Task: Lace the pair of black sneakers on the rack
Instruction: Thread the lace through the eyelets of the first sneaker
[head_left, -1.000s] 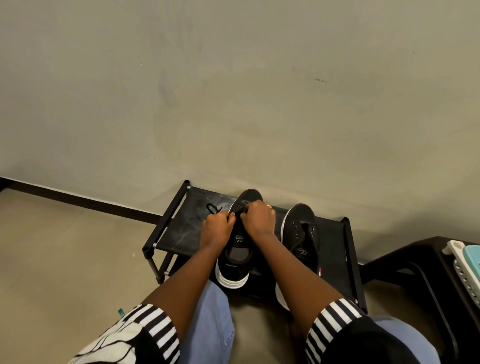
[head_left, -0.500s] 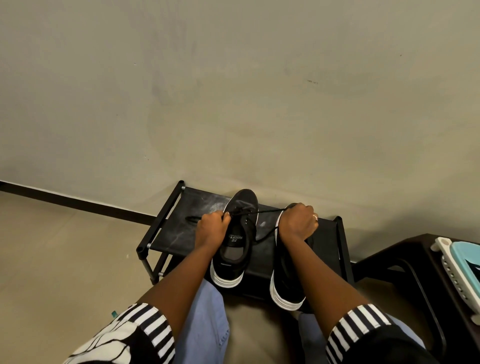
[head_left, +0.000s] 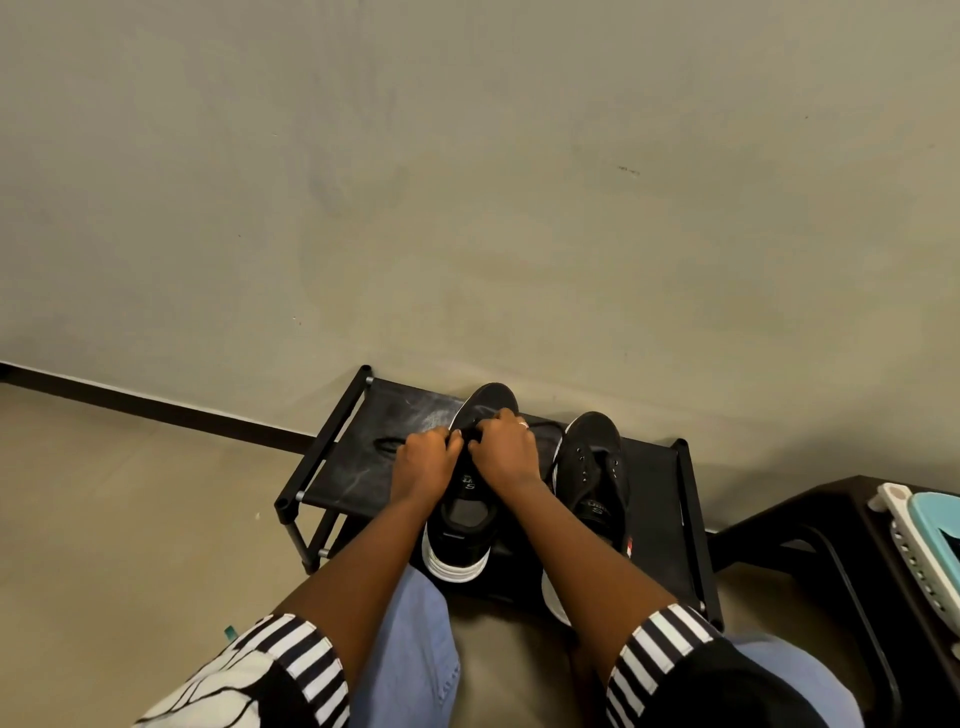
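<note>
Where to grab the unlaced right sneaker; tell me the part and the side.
Grip the right sneaker at its heel collar, coming from the near side: the heel faces the person, the collar gapes open without lace, and its toe points at the wall.

Two black sneakers (head_left: 470, 499) (head_left: 592, 467) on one rack (head_left: 363, 467) — two hands (head_left: 423, 460) (head_left: 506, 449), one dark stool (head_left: 831, 530), one teal-and-white item (head_left: 930, 540) on it.
</note>
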